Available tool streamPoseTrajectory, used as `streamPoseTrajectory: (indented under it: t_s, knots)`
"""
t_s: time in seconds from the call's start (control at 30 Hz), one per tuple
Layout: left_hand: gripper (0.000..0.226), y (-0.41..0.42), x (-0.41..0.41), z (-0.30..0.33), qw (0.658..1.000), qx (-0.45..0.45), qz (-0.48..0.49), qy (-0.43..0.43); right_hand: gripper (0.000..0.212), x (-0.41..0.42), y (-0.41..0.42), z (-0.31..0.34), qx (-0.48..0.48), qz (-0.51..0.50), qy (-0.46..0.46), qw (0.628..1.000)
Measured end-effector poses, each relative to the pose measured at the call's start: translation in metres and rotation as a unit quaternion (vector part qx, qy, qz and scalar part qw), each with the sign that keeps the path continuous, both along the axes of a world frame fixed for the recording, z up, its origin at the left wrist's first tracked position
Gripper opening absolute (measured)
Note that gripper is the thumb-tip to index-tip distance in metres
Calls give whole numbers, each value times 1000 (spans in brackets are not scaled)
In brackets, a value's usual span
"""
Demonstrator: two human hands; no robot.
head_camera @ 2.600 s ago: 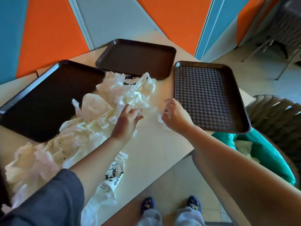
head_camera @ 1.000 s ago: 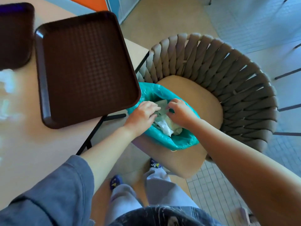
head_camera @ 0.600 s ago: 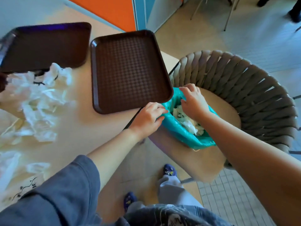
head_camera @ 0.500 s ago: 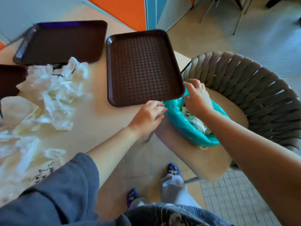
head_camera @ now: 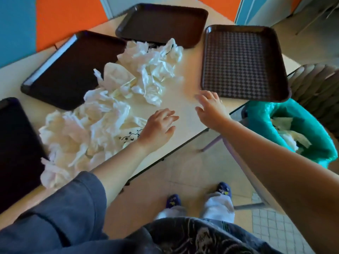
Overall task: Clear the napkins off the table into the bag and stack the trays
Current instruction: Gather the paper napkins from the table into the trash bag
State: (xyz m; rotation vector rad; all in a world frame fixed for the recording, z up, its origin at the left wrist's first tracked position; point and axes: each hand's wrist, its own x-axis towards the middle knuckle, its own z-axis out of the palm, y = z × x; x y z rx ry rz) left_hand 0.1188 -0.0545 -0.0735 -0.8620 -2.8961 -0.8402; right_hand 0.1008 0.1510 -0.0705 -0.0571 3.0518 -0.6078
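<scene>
Both hands back over table from bag (head_camera: 260, 114) at near right: left hand (head_camera: 157, 125) and right hand (head_camera: 211, 107) spread, holding nothing, napkins (head_camera: 110, 107) heaped just left of them among 4 trays (head_camera: 242, 61).

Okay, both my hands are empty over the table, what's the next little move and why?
Probably reach both hands into the napkin pile and gather a bunch: left hand and right hand are open, and the teal bag sits just right.
</scene>
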Motion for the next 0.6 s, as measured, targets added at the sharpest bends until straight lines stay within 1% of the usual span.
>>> streamPoseTrajectory:
  t_s: [0.17,0.23,0.3,0.4,0.47,0.53,0.6]
  knots:
    - [25,-65,18,-7,995,-52,85,28,46,-9,-75,-15,-37,78,-19,996]
    - [25,-84,23,-9,990,-69,122,28,54,-11,-101,-20,-37,108,-34,993]
    - [28,-99,26,-11,985,-81,152,5,65,-11,-122,-23,-35,142,-56,988]
    - [43,-115,27,-14,981,-76,174,-50,77,-10,-146,-27,-17,204,-81,975]
    - [64,-120,29,-13,980,-76,168,-72,78,-9,-155,-30,-2,239,-98,966]
    - [83,-121,31,-12,979,-106,153,-83,76,-9,-157,-34,16,255,-111,960]
    - [88,-120,34,-14,974,-152,145,-82,74,-8,-155,-38,27,244,-112,963]
